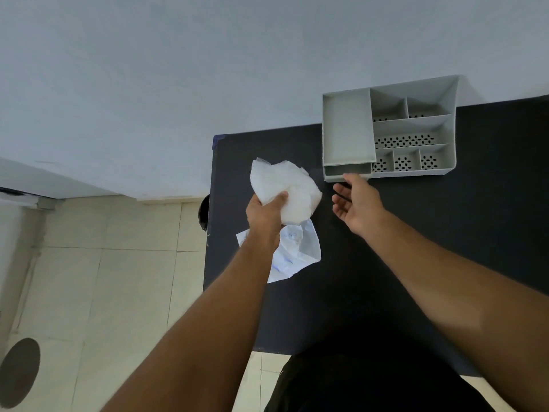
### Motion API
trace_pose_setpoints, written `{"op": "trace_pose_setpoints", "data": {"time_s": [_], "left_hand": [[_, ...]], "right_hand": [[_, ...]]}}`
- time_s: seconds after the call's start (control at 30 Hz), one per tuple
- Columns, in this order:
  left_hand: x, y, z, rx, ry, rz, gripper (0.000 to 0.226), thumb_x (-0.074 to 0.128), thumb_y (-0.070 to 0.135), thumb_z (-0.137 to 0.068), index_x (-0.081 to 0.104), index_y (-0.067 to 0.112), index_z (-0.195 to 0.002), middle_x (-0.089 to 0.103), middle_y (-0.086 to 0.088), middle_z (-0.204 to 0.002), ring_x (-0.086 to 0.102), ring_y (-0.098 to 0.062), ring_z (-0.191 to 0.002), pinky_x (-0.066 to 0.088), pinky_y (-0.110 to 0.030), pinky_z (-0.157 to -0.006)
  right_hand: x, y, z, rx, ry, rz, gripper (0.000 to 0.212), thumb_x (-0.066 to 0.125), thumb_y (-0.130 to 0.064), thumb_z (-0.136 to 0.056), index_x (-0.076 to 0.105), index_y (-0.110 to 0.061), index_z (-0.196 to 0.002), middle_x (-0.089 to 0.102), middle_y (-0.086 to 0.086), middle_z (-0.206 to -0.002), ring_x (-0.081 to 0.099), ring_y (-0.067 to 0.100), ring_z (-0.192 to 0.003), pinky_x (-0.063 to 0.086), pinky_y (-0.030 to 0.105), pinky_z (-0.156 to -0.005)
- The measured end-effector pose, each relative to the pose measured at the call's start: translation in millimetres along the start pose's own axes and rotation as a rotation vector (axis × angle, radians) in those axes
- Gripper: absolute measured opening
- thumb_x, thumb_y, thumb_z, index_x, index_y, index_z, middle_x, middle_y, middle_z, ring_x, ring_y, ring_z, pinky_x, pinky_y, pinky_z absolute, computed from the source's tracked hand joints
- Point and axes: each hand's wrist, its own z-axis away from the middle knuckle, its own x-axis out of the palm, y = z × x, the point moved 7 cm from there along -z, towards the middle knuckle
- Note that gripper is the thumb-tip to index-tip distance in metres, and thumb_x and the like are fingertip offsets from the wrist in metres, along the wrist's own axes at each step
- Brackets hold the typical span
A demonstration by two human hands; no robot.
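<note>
On the matte black table in front of you, pushed up against a pale grey-white wall, your left hand holds a crumpled white wad of paper above the surface. Your fingers and thumb curl round its lower edge, and most of it puffs out beyond your knuckles. The wad hangs just left of the grey organizer, near its front corner.

Beneath that hand a creased sheet of paper with faint blue writing lies flat on the table, partly hidden by your wrist. Your right hand is loose and holds nothing. Its palm is turned toward the left and its fingers are relaxed and slightly spread. The fingertips are at the front of a shallow drawer under the organizer's wide tray, but you cannot tell whether they touch it.

The organizer stands at the far edge of the table against the wall. It has one plain tray on its left and several smaller compartments with perforated floors on its right.

Left of the table you see cream floor tiles, with a dark round patch on them at the lower left. A dark rounded object peeks out at the table's left edge.
</note>
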Motion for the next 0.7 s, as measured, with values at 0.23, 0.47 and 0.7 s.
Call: {"op": "trace_pose_setpoints", "data": {"time_s": [0.23,0.47,0.7], "left_hand": [[6.2,-6.5,1.6,0.023,0.006,-0.08,0.026,0.078,0.02,-0.087,0.061,0.027,-0.105,0.067,0.007,-0.1,0.066,-0.015,-0.092,0.06,-0.043,-0.087],[4.8,-12.5,19.2,0.071,0.055,-0.075,0.03,0.072,0.017,-0.091,0.058,0.024,-0.118,0.062,0.014,-0.095,0.061,-0.006,-0.086,0.055,-0.032,-0.083],[3.7,-15.9,37.5,0.126,0.068,-0.015,0.026,0.071,0.018,-0.093,0.057,0.025,-0.114,0.062,0.016,-0.093,0.06,-0.001,-0.082,0.047,-0.017,-0.062]], "right_hand": [[-26.4,36.9,13.8,0.029,0.047,0.048,0.011,0.065,-0.032,-0.094,0.065,-0.022,-0.095,0.065,-0.002,-0.082,0.053,0.012,-0.06,0.046,0.029,-0.06],[-45.6,55.1,27.6,0.067,0.056,0.056,0.013,0.066,-0.034,-0.094,0.065,-0.021,-0.095,0.064,-0.002,-0.083,0.052,0.012,-0.06,0.045,0.028,-0.059],[-58.4,70.1,36.0,0.105,0.037,0.079,0.014,0.065,-0.034,-0.094,0.065,-0.021,-0.095,0.065,-0.002,-0.084,0.053,0.012,-0.062,0.046,0.029,-0.061]]}}
